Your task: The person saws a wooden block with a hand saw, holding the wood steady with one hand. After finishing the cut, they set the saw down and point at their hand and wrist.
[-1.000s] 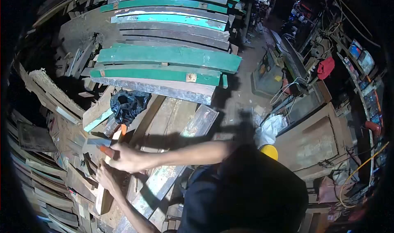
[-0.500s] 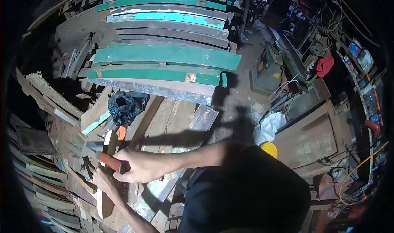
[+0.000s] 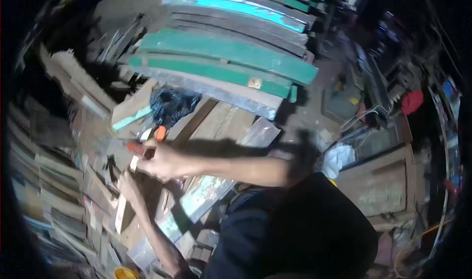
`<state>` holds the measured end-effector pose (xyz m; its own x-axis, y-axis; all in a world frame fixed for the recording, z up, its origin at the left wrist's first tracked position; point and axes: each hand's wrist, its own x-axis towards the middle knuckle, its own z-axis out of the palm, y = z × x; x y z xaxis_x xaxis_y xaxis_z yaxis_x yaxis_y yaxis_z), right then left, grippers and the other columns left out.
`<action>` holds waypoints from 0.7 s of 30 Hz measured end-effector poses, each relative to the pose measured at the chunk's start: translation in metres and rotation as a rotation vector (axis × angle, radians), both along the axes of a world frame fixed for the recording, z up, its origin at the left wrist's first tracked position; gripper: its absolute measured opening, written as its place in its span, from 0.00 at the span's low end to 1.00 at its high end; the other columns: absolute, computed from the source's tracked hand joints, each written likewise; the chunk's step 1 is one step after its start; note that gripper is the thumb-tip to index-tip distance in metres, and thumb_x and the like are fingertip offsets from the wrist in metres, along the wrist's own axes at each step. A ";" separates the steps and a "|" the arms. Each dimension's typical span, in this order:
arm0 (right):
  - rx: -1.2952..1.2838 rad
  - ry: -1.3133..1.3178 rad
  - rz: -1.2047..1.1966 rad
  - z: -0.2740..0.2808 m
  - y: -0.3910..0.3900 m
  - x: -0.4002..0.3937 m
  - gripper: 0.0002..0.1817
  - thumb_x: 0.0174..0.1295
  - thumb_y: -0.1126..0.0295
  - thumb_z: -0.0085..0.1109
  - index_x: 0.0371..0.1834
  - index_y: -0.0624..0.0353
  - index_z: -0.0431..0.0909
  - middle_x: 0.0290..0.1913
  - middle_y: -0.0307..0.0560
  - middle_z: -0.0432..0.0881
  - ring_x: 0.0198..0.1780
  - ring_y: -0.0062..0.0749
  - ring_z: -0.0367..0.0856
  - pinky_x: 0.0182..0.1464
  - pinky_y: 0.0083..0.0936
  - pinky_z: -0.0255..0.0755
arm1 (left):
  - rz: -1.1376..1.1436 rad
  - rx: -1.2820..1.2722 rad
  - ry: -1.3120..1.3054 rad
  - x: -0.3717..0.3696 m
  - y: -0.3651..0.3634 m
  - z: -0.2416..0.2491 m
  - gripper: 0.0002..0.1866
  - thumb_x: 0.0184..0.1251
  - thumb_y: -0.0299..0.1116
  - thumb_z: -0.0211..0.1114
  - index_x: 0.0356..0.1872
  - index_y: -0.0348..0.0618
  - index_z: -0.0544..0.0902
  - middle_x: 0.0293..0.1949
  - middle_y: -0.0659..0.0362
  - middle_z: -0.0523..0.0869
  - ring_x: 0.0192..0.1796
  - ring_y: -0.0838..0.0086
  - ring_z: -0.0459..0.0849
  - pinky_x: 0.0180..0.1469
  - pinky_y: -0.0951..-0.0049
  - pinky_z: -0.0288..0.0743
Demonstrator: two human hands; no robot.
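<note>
My right hand (image 3: 164, 162) is closed around a tool with a red-brown handle (image 3: 135, 148); motion blur hides its working end. Just below it, my left hand (image 3: 129, 184) grips the edge of a narrow wooden board (image 3: 122, 214) that slants across the plank bench. Both hands are close together at the upper part of this board. Beyond them lies a small orange object (image 3: 161, 133), near a black plastic bag (image 3: 173, 104).
Green painted planks (image 3: 211, 77) are stacked in rows ahead. Wood pieces (image 3: 59, 181) crowd the left side. To the right, a framed wooden panel (image 3: 376, 188) lies by a white plastic bag (image 3: 339, 158) and cables. A yellow round item (image 3: 126, 273) shows at the bottom.
The view has tilted and shifted, so the planks appear lower and slanted. My right hand and the tool have moved up along the board relative to my left hand, which stays on it.
</note>
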<state>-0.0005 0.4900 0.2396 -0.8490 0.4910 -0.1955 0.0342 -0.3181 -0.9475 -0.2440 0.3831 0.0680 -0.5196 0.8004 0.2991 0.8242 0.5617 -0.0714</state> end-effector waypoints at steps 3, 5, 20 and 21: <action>-0.107 0.025 0.087 0.025 0.006 0.005 0.07 0.77 0.67 0.58 0.39 0.56 0.77 0.19 0.31 0.70 0.14 0.15 0.66 0.17 0.18 0.61 | -0.031 0.077 -0.073 0.027 0.001 0.041 0.08 0.65 0.31 0.66 0.43 0.44 0.88 0.36 0.51 0.90 0.42 0.53 0.90 0.46 0.53 0.83; -0.164 0.057 0.045 0.037 0.005 0.013 0.10 0.76 0.70 0.56 0.32 0.56 0.76 0.18 0.31 0.69 0.13 0.16 0.65 0.14 0.21 0.55 | -0.015 0.029 0.026 0.026 0.006 0.037 0.03 0.62 0.29 0.68 0.35 0.44 0.86 0.36 0.50 0.90 0.40 0.54 0.92 0.43 0.56 0.84; 0.496 -0.248 0.103 0.102 -0.034 0.074 0.06 0.70 0.74 0.62 0.45 0.62 0.76 0.31 0.39 0.80 0.30 0.19 0.79 0.32 0.20 0.71 | 0.009 0.098 -0.050 0.023 0.011 0.053 0.04 0.59 0.28 0.67 0.29 0.46 0.90 0.31 0.49 0.90 0.37 0.57 0.92 0.39 0.58 0.85; 0.524 -0.215 0.097 0.101 -0.032 0.074 0.07 0.70 0.73 0.62 0.47 0.63 0.77 0.30 0.38 0.78 0.29 0.18 0.77 0.31 0.19 0.70 | -0.003 0.080 -0.056 0.021 0.012 0.055 0.04 0.59 0.28 0.67 0.29 0.46 0.90 0.31 0.49 0.90 0.37 0.57 0.92 0.39 0.58 0.85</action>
